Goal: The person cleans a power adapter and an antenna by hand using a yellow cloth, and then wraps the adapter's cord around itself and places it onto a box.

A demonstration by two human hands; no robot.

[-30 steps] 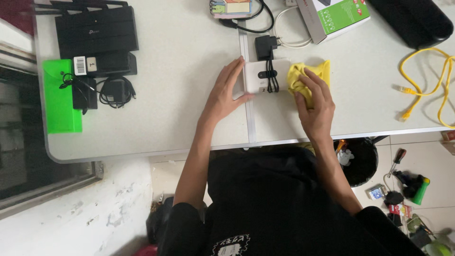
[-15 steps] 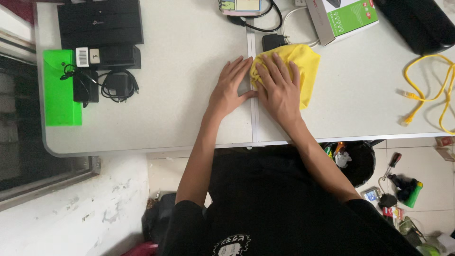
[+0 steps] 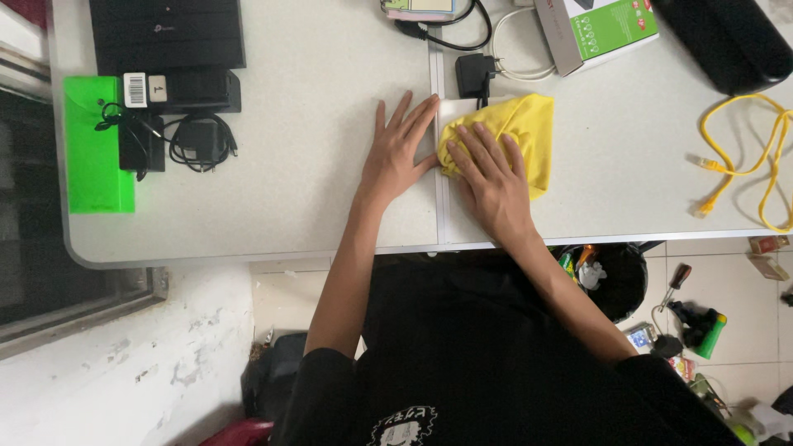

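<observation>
A yellow cloth lies spread over a small white device on the white table; only the device's top left corner shows. My right hand presses flat on the cloth, fingers spread. My left hand rests flat on the table with its fingers against the device's left side. A black power adapter with its cable lies just beyond the device.
At the table's left are a green folder, a black router, a second black device and coiled black cables. A green and white box, a yellow cable and a black case lie to the right. Tools litter the floor.
My right hand spread the yellow cloth over the white device and slid toward me across it. My left hand stayed against the device's left side.
</observation>
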